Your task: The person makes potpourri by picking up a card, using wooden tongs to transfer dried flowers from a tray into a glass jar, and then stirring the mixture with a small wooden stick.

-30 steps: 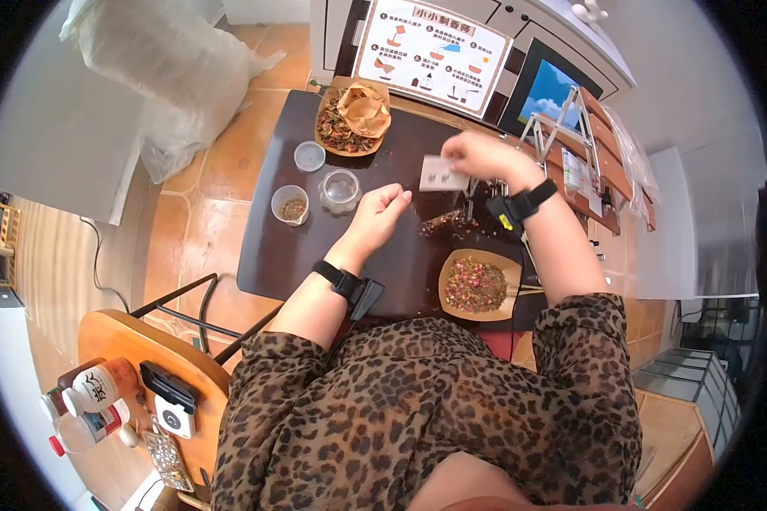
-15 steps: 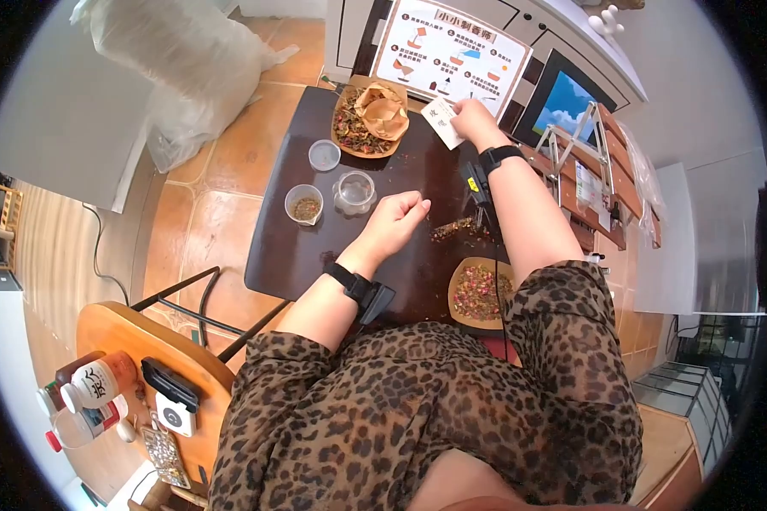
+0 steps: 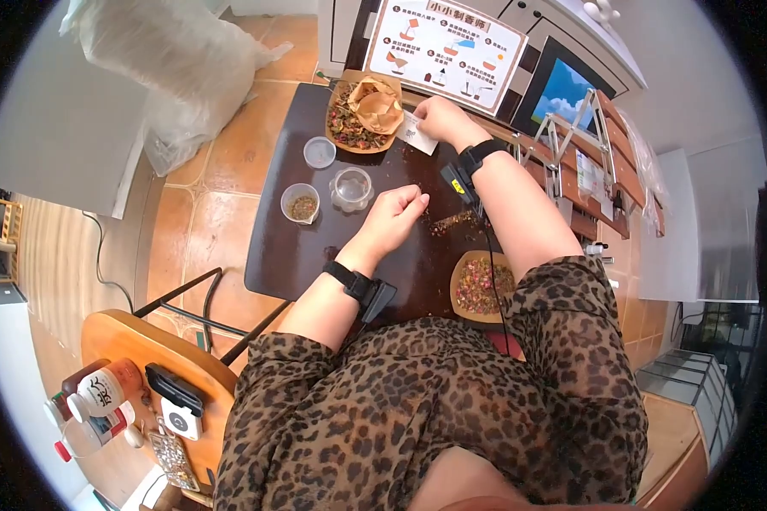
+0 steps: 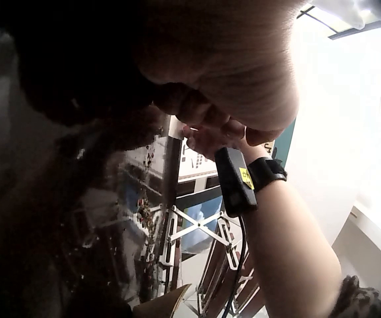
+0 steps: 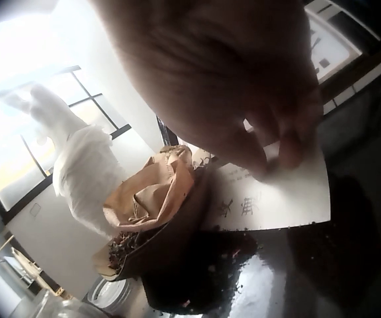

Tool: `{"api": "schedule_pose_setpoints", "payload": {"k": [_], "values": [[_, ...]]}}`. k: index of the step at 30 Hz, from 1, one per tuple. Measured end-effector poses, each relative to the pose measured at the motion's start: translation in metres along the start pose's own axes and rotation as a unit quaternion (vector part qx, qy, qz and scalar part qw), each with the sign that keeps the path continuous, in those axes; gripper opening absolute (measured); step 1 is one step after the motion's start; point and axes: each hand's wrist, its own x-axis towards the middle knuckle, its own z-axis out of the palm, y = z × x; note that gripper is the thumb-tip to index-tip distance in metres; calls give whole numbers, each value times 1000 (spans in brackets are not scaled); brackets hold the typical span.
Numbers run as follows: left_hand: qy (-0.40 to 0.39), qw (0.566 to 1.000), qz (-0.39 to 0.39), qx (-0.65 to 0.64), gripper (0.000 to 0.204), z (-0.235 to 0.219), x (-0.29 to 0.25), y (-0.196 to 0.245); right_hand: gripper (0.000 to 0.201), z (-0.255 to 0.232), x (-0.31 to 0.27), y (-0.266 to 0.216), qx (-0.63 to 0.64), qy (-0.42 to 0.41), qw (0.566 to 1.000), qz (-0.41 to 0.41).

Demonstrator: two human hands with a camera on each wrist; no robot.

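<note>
My right hand (image 3: 452,123) pinches a white printed card (image 3: 419,136) at the far side of the dark table. In the right wrist view the card (image 5: 270,209) slants, its lower edge close over the tabletop with dark crumbs along it. Right beside it is a brown paper tray (image 3: 366,150) of dried petals and leaves (image 3: 343,129), topped by a crumpled brown paper bag (image 3: 377,106). My left hand (image 3: 388,220), fingers curled in a fist with nothing visible in it, stays over mid-table near a clear scalloped jar (image 3: 351,189).
Left of the jar stand a plastic cup (image 3: 300,204) of herb bits and a clear lid (image 3: 320,152). Loose herb bits (image 3: 450,223) lie scattered mid-right. Another petal tray (image 3: 455,294) sits at the near edge. A cable (image 3: 493,272) hangs from the right wrist camera.
My right hand has carried the card from beside the scattered herb bits to the far edge, then left toward the far petal tray. The left hand has hardly moved.
</note>
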Motion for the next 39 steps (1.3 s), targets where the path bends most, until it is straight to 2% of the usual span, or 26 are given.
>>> {"api": "schedule_pose_setpoints", "payload": {"k": [4, 11, 16, 23, 26, 29, 34, 39], "values": [[-1, 1000, 4, 1, 39, -1, 0, 2, 31, -1, -16, -10, -7, 2, 1000, -13], [-4, 1000, 9, 4, 38, -1, 1, 1, 30, 2, -38, -14, -3, -49, 998, -27], [-7, 999, 0, -37, 37, -1, -3, 9, 29, 4, -54, -16, -29, -60, 997, -46], [-12, 998, 54, 1, 47, -2, -4, 11, 26, 0, -81, -18, -97, -38, 982, -155], [1, 999, 27, -36, 45, -3, -5, 10, 22, 1, -90, -12, -111, -36, 975, -190], [15, 999, 42, -15, 50, -2, -5, 12, 19, 2, -99, 0, -130, -36, 964, -230], [3, 999, 26, -34, 46, -6, -4, 7, 20, -6, -117, 11, -148, -82, 963, -208], [-7, 999, 30, -30, 48, -6, -5, 13, 21, -35, -105, -3, -87, -62, 978, -178]]}}
